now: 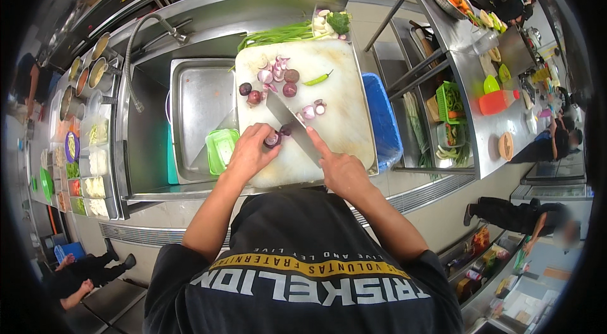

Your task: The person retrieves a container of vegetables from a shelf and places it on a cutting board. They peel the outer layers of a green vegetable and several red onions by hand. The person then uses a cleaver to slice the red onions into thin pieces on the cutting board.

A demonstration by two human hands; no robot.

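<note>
My right hand (342,168) grips a kitchen knife (291,120), its forefinger laid along the blade's spine. The broad blade reaches up and left over a white cutting board (327,61). My left hand (253,149) holds a red onion piece (272,139) against the board, left of the blade. Dark onion skin (285,130) lies between that piece and the knife. Beyond the tip are whole red onions (254,97) and peeled onion pieces (265,76). A green chili (317,79) rests farther right. Smaller onion pieces (308,112) sit just right of the blade.
Left of the board is a sink with a steel pan (197,97) and a green plastic container (222,146). Scallions (280,33) and a box of garlic (321,25) border the far edge. A blue bin (379,115) stands right. Several people are around the kitchen.
</note>
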